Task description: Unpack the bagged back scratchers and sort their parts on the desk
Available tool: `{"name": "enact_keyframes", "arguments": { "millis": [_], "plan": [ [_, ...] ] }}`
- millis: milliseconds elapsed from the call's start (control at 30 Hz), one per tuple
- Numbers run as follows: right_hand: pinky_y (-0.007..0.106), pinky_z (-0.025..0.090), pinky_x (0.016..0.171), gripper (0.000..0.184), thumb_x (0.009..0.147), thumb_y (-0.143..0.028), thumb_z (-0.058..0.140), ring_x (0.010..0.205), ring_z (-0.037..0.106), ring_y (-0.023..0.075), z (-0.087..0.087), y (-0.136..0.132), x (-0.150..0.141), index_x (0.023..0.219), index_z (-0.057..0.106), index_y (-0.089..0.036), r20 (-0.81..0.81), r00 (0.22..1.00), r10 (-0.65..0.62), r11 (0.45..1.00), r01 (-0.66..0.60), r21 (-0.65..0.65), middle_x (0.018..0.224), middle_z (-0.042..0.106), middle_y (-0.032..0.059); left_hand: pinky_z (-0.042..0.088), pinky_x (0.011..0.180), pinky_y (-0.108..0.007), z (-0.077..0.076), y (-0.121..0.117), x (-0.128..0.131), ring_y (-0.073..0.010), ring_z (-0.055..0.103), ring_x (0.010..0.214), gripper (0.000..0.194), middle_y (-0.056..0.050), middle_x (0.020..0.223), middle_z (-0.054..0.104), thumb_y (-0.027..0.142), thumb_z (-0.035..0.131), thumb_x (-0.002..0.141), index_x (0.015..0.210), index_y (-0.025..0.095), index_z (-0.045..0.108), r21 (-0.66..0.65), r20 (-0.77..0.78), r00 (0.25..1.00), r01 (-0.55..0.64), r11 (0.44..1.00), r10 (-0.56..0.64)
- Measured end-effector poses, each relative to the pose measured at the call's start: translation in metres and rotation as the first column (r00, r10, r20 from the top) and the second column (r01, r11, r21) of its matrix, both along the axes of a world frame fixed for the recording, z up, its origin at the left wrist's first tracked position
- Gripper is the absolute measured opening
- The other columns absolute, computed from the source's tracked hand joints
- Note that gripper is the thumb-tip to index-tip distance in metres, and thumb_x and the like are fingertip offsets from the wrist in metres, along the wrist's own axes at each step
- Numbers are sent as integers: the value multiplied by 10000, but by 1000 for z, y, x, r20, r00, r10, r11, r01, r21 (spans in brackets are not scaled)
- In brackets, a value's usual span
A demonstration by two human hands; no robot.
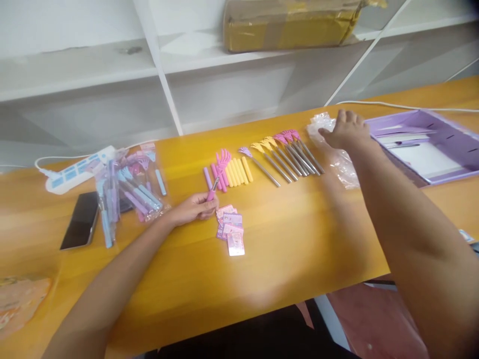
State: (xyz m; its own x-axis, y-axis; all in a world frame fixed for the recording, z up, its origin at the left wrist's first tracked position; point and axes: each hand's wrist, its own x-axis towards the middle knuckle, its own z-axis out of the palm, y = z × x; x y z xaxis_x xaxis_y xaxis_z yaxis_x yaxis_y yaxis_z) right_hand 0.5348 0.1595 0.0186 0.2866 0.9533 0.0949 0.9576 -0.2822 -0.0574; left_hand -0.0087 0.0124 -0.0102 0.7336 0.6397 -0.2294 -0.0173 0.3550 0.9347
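Note:
My left hand (194,208) is closed around the pink handle of a back scratcher (211,194), whose pink claw head points up and away. Below it lies a small pile of pink and purple printed cards (235,243). My right hand (346,130) reaches to the far right, thumb apart from the fingers, over clear plastic bags (346,172); its fingertips are partly blurred. Between the hands, loose yellow handles (236,172) lie beside pink and purple ones. Next to them is a row of metal rods (288,158) with purple, yellow and pink claw heads.
Bagged back scratchers (138,192) lie at left, near a black phone (79,222) and a white power strip (80,169). At right sits a purple box (445,134) holding papers and a pen. A taped carton (292,25) rests on the shelf behind the table.

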Motion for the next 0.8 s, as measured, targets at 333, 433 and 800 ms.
{"name": "enact_keyframes", "arguments": {
  "millis": [333, 433, 800],
  "plan": [
    [633, 197, 1222, 691, 1168, -560, 191, 1643, 119, 311, -41, 17, -3, 1764, 235, -213, -206, 977, -52, 993, 28, -118, 1822, 133, 205, 277, 565, -230, 4, 0, 1, -70, 337, 552, 418, 50, 684, 423, 531, 761, 973, 854, 179, 570, -25, -19, 1000, -11, 1000, 10],
    [604, 192, 1245, 685, 1166, -527, 258, 1651, 120, 297, -34, 8, -2, 1748, 258, -166, -215, 976, -36, 995, 15, -98, 1815, 175, 207, 276, 564, -230, 3, 0, 1, -69, 329, 552, 421, 54, 682, 411, 532, 753, 979, 855, 179, 560, -24, -1, 1000, 0, 1000, 0],
    [325, 457, 742, 21, 1048, -229, 527, 747, 537, 167, 41, -86, -121, 1036, 543, -234, -569, 635, 522, 661, 121, 741, 957, 604, 65, 304, 591, -253, 35, -11, 10, -104, 332, 600, 489, 54, 700, 392, 657, 542, 1053, 875, 204, 501, 174, -143, 989, 45, 984, -20]
  ]
}}
